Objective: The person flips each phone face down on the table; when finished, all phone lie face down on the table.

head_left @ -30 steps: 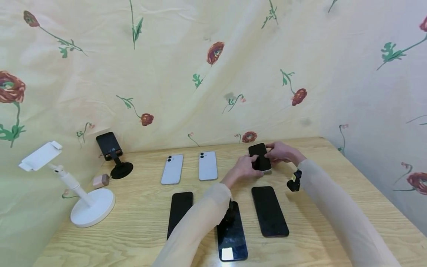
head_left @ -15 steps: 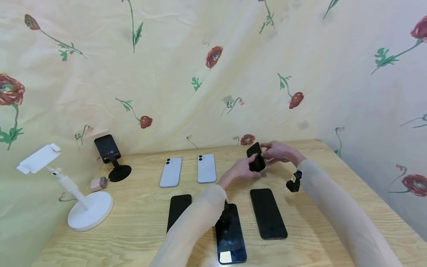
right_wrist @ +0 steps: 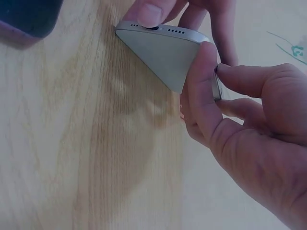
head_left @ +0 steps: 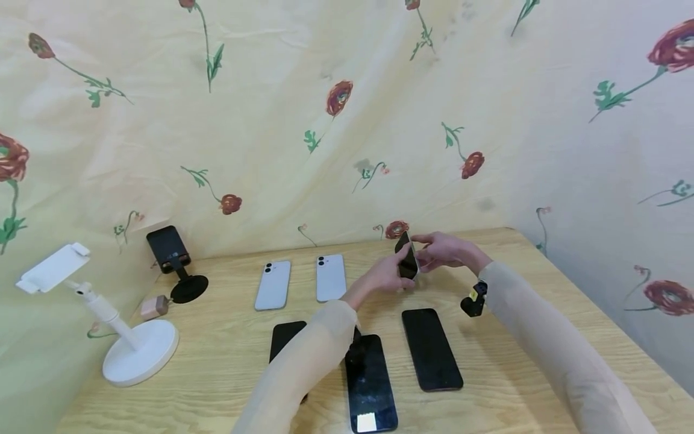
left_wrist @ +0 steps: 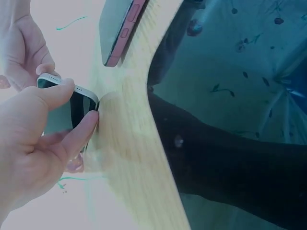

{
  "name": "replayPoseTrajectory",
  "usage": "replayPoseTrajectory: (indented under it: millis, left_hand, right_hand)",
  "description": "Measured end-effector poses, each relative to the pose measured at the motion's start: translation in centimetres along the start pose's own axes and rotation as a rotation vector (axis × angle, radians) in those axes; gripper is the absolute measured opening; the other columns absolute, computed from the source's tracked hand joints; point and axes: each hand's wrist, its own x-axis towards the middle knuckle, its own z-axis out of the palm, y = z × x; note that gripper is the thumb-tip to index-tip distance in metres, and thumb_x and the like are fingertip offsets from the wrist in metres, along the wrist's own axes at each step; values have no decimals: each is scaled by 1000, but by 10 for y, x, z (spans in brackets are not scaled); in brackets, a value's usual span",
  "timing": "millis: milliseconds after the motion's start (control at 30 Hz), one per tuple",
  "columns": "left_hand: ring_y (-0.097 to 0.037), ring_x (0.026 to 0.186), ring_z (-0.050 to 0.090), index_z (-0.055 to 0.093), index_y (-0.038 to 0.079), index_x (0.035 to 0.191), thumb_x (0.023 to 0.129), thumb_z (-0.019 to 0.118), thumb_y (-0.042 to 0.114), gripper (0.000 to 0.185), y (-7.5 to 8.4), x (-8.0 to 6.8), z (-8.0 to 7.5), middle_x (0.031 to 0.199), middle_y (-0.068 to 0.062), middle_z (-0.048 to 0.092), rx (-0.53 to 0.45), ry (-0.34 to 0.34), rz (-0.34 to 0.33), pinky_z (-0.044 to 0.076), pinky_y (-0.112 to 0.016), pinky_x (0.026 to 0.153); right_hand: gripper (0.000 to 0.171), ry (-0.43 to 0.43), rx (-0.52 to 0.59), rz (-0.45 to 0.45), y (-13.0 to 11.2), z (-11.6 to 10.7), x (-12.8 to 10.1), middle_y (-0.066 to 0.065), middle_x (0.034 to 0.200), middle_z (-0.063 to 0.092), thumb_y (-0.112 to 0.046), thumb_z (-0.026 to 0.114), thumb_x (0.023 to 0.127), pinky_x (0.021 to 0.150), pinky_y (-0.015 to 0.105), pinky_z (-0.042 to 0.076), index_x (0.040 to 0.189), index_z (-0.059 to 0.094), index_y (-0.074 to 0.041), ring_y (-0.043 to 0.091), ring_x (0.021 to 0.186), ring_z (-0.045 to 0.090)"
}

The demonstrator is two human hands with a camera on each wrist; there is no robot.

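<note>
At the far side of the table point(head_left: 542, 337), both our hands are on one phone point(head_left: 406, 262): the left hand point(head_left: 382, 278) curls thumb and fingers round its near end, and the right hand point(head_left: 441, 250) pinches its far edge, so it stands tilted up on one long side, off the wood (the right wrist view shows its pale back point(right_wrist: 165, 60) facing down and outward, with the grille end in the left fingers point(right_wrist: 151, 12)). We judge the turning-over about half done: the phone is lifted and on edge, but not yet laid down on its back or its face. Two white phones point(head_left: 273, 284) lie camera-side up beside it in the far row, and three dark phones point(head_left: 431, 348) lie screen up in the near row. If the far row is meant to match, this phone has yet to go flat, and the near three look untouched.
</note>
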Motion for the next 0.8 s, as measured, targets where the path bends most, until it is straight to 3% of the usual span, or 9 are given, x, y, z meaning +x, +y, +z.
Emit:
replayPoseTrajectory:
  millis: [133,267,433,667,800]
  left_hand:
    - [-21,93,64,14,15,162,93,74,23,92,-3,-2,-3,117,-17,67,-28,15,25,45,-27,88]
    - [-27,129,51,17,9,161,91,76,20,92,-6,-4,-5,143,-20,52,-119,28,37,40,-30,103]
    - [-31,129,51,16,7,161,92,74,19,91,-6,-7,-9,145,-24,48,-184,26,22,44,-33,101]
    - [-32,124,56,13,8,161,95,71,19,88,-5,-10,-9,150,-25,40,-354,4,-26,56,-27,75]
    - [-33,126,55,11,9,161,96,69,13,87,-5,-11,-9,151,-25,39,-452,-3,-38,57,-30,75]
  right_hand:
    - [66,-13,15,-22,0,3,2,36,132,50,1,41,105,93,44,52,158,2,2,21,92,67]
    - [66,-26,46,-41,-1,7,5,37,134,48,3,39,104,89,39,54,158,0,2,27,100,65]
    - [67,-30,66,-49,-2,12,7,39,134,47,4,38,104,90,42,53,158,1,2,38,108,63]
    - [66,-47,114,-52,1,18,6,39,142,40,0,39,106,94,49,50,160,1,-3,43,122,54]
    - [69,-59,117,-58,2,20,8,39,146,34,0,40,106,95,50,49,160,-2,-4,46,126,50]
